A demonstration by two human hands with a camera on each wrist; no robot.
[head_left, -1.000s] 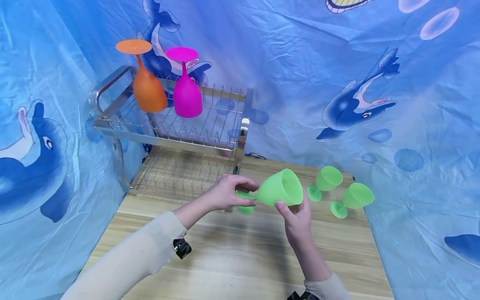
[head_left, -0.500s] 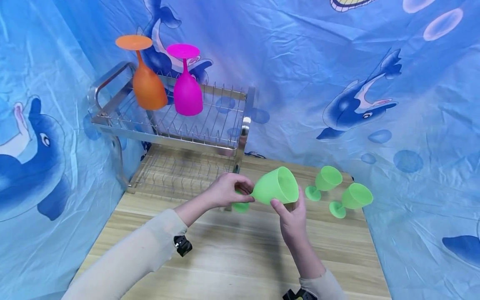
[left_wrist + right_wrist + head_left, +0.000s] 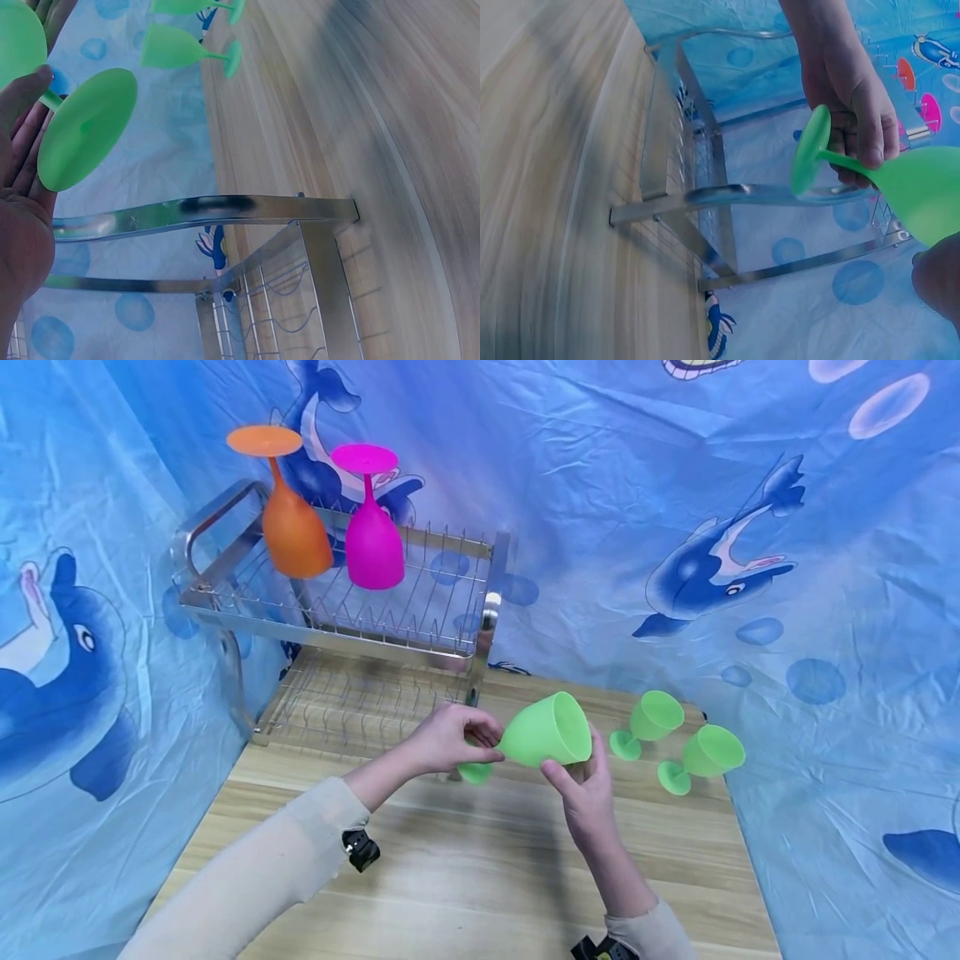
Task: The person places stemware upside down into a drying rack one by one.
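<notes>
Holding a light-green, matte, stemmed goblet (image 3: 546, 731) tipped on its side above the table, I have its mouth facing right and its round foot to the left. My left hand (image 3: 450, 742) pinches the stem between thumb and fingers; my right hand (image 3: 588, 797) grips the bowl near the rim, thumb on the near side. Just right of it, two smaller-looking green stemmed goblets stand upright on the pale wood-grain table (image 3: 465, 877): a farther one (image 3: 656, 716) and a nearer one (image 3: 714, 752). Behind my left hand rises a two-tier silver metal wire rack (image 3: 330, 639). On its upper tier, an orange goblet (image 3: 295, 535) and a magenta goblet (image 3: 375, 552) sit upside down, side by side. Beyond hangs a blue, dolphin-printed sheet (image 3: 585, 485).
</notes>
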